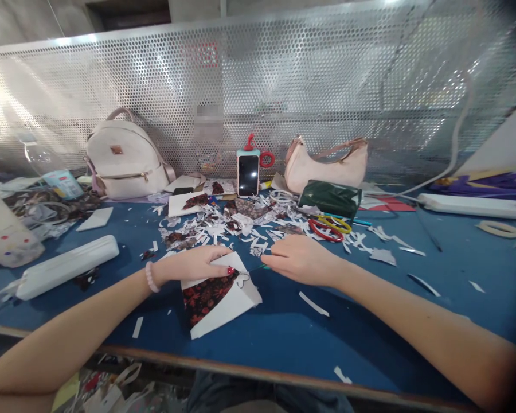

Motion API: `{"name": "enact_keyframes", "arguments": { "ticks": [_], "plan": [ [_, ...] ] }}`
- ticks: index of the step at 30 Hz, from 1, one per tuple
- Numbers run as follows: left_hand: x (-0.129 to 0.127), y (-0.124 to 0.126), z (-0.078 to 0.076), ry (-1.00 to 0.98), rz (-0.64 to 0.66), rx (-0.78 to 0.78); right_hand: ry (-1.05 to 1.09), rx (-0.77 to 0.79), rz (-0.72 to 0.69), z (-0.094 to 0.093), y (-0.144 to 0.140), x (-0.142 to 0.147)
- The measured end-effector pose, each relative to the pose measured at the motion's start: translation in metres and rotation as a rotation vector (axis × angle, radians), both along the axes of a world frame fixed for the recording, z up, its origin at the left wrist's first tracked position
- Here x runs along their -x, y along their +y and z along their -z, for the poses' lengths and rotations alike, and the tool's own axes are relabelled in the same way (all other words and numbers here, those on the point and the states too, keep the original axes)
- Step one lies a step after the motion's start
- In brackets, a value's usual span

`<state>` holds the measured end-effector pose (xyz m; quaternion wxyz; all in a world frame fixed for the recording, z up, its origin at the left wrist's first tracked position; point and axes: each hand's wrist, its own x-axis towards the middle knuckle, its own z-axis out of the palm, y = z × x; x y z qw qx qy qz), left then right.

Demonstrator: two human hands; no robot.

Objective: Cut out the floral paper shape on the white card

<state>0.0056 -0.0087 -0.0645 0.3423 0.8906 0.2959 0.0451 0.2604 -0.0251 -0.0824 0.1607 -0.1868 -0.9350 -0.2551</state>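
My left hand (200, 264) is closed on a folded white sheet (227, 318) with a dark red floral fabric piece (208, 298) on it. The thumb presses on the floral part, close to a small heart-shaped outline (242, 280) on the white surface. Just right of the sheet, my right hand (301, 259) is closed in a pinch around a thin tool (258, 267) with a bit of green on it. The tool's tip points toward the heart outline, and its exact kind is mostly hidden by the fingers.
Paper and fabric scraps (223, 226) lie heaped beyond my hands. Red-handled scissors (324, 230) and yellow-handled ones (335, 223) rest by a dark green pouch (330, 198). A phone (248, 175), backpack (124, 155) and handbag (327, 163) stand behind. White power strips (69, 267) lie left and right.
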Motion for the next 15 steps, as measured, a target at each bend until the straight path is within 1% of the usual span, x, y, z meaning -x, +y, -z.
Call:
{"name": "enact_keyframes", "arguments": {
  "ticks": [2,4,6,9,11,13,15],
  "plan": [
    [0.0,-0.001,-0.002,0.001,-0.021,-0.027,0.009,-0.031,-0.012,-0.001,0.0,-0.001],
    [0.002,-0.001,-0.007,-0.01,-0.102,-0.113,0.055,-0.077,0.011,-0.002,0.001,-0.002],
    [0.004,-0.002,-0.012,-0.056,-0.226,-0.253,0.161,-0.139,0.053,-0.003,0.002,-0.004],
    [0.007,-0.004,-0.018,-0.17,-0.451,-0.451,0.356,-0.204,0.101,-0.006,0.003,-0.007],
    [0.007,-0.007,-0.018,-0.249,-0.571,-0.512,0.432,-0.212,0.114,-0.009,0.002,-0.008],
    [0.005,-0.011,-0.015,-0.306,-0.602,-0.519,0.448,-0.217,0.115,-0.012,0.0,-0.008],
    [0.001,-0.016,-0.011,-0.324,-0.582,-0.532,0.438,-0.243,0.113,-0.015,-0.003,-0.006]
  ]
}}
